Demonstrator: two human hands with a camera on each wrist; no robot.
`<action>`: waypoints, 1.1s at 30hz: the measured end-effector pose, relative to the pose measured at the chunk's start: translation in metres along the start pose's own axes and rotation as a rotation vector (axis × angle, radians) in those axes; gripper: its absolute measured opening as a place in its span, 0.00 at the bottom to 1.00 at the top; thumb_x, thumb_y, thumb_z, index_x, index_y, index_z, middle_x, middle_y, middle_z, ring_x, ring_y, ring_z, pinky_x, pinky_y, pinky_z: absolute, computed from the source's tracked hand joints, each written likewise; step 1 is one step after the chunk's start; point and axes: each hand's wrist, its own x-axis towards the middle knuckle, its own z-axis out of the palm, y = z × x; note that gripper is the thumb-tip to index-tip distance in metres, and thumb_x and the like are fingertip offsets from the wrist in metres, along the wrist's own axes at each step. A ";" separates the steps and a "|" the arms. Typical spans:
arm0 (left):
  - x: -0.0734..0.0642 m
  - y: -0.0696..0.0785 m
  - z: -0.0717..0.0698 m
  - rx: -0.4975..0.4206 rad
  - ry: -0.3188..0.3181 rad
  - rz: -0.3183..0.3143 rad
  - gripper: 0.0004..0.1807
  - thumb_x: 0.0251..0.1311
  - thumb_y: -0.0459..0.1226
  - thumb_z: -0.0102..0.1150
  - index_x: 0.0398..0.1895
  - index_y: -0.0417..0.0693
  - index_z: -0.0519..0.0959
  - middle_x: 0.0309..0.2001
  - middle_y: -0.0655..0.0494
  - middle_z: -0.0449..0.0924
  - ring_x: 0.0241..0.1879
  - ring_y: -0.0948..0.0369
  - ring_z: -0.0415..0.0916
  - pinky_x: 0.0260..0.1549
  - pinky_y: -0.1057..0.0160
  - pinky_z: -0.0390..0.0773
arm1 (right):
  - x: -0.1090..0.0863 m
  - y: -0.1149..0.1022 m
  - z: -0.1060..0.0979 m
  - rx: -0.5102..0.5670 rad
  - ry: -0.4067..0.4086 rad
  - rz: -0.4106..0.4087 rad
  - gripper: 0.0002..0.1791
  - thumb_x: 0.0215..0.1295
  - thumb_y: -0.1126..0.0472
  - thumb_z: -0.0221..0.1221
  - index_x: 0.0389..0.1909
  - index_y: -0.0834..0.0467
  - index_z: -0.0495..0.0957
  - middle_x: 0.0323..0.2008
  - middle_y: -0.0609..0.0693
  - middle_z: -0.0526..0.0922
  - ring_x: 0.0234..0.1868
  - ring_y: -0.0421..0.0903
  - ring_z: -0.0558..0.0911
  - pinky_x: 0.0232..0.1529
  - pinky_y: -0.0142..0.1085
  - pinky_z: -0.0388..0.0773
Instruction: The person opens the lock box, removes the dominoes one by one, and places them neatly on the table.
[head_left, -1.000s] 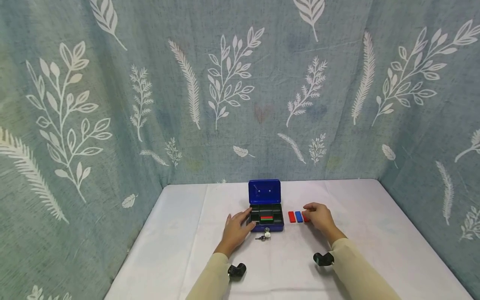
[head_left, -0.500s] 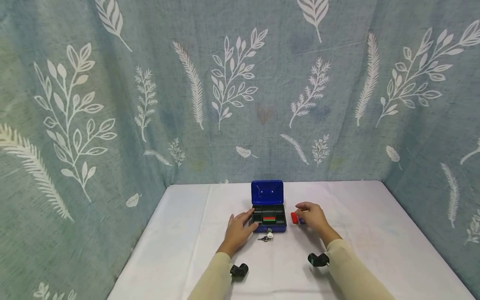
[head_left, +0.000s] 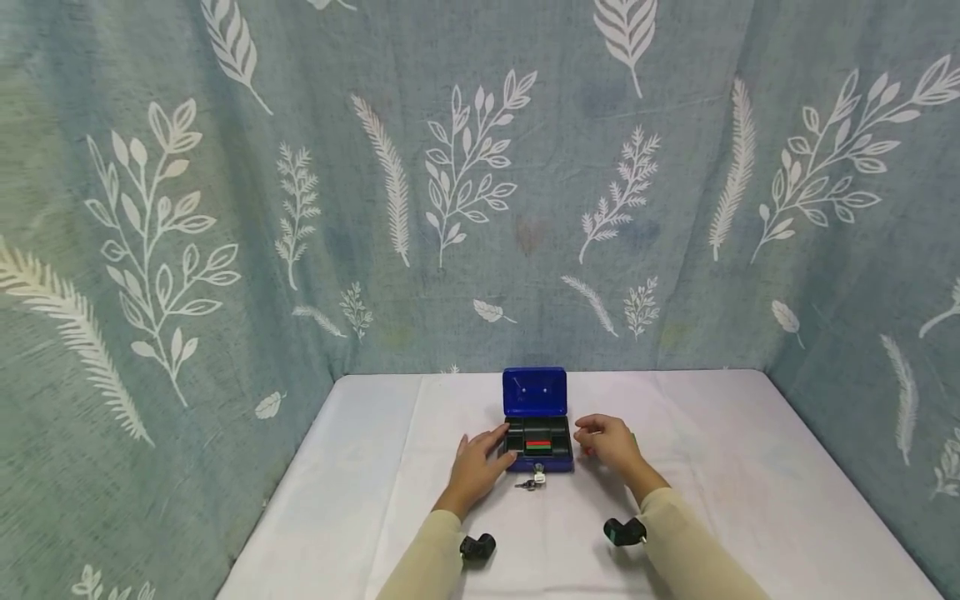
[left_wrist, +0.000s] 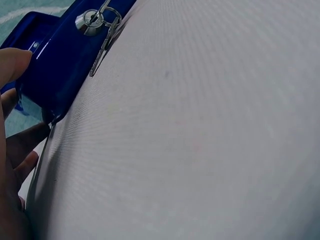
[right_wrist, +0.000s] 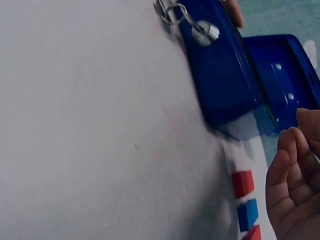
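Observation:
A blue cash box (head_left: 536, 467) stands with its lid (head_left: 535, 390) up and a black compartment tray (head_left: 558, 443) inside. Red and green pieces (head_left: 537, 445) lie in its front middle compartment. My left hand (head_left: 474, 471) rests along the box's left side, its thumb touching the front rim and its fingers fairly straight. Just right of the box hovers my right hand (head_left: 611, 442), its fingers bent above a row of small blocks. The right wrist view shows a red block (right_wrist: 242, 184), a blue block (right_wrist: 247, 215) and another red block (right_wrist: 253, 233); nothing shows between the fingertips.
Keys (head_left: 528, 485) hang from a ring at the lock (left_wrist: 90, 21) on the box's front. A small green patch (head_left: 633, 437) shows past the right hand. White cloth (head_left: 360, 517) covers the table, and a patterned curtain (head_left: 420, 333) stands behind.
My right hand has moved left along the row of blocks, toward the box's right side, and covers most of the row in the head view. The left hand stays at the box.

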 end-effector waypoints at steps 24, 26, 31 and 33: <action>-0.003 0.001 -0.003 0.006 -0.005 -0.025 0.32 0.60 0.57 0.57 0.68 0.61 0.71 0.61 0.56 0.76 0.63 0.51 0.68 0.69 0.40 0.45 | -0.001 -0.023 0.039 -0.153 -0.110 -0.102 0.12 0.58 0.66 0.67 0.44 0.63 0.83 0.34 0.47 0.86 0.39 0.44 0.83 0.43 0.42 0.82; -0.003 0.002 -0.003 0.005 -0.008 -0.025 0.32 0.60 0.57 0.57 0.68 0.60 0.71 0.61 0.56 0.76 0.63 0.51 0.68 0.69 0.40 0.45 | -0.003 -0.024 0.041 -0.192 -0.120 -0.109 0.13 0.58 0.65 0.67 0.44 0.62 0.83 0.35 0.47 0.86 0.39 0.44 0.83 0.43 0.43 0.82; -0.003 0.003 -0.003 -0.012 0.001 -0.021 0.32 0.60 0.57 0.58 0.68 0.60 0.71 0.61 0.55 0.76 0.63 0.51 0.69 0.69 0.40 0.45 | -0.004 -0.027 0.044 -0.299 -0.137 -0.146 0.14 0.58 0.62 0.68 0.45 0.60 0.83 0.36 0.45 0.85 0.40 0.45 0.82 0.46 0.45 0.81; -0.003 0.004 -0.002 -0.020 -0.002 -0.020 0.32 0.60 0.57 0.58 0.68 0.60 0.71 0.61 0.55 0.75 0.63 0.51 0.68 0.69 0.40 0.44 | -0.004 -0.027 0.045 -0.347 -0.132 -0.163 0.15 0.57 0.61 0.69 0.45 0.58 0.84 0.35 0.44 0.85 0.41 0.45 0.82 0.47 0.46 0.80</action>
